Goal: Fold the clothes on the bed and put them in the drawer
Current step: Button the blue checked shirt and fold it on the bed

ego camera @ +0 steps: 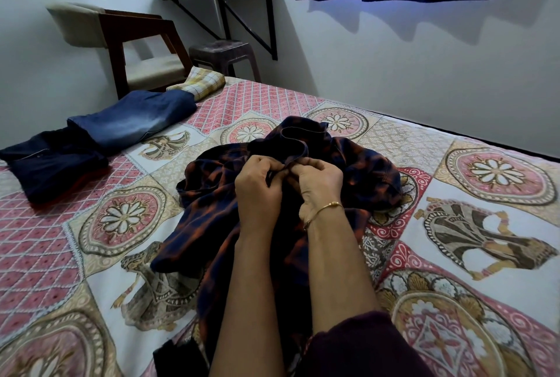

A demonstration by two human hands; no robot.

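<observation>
1. The shirt [212, 219] lies crumpled mid-bed [454, 164].
2. The left hand [257, 185] and right hand [318, 182] pinch its collar, fingers curled tight.
3. Folded jeans [133, 119] lie along the bed's left edge.

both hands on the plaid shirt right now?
Touching. Head view: left hand and right hand both pinch the plaid shirt just below its collar.

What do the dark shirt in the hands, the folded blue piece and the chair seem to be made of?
The dark shirt, pinched by both hands, looks like soft woven cloth, matte, navy with orange checks; it creases loosely. The folded blue piece looks like denim: faded, washed patches, thick folds. The chair seems to be dark, smooth wood with pale padded upholstery, possibly fabric.
</observation>
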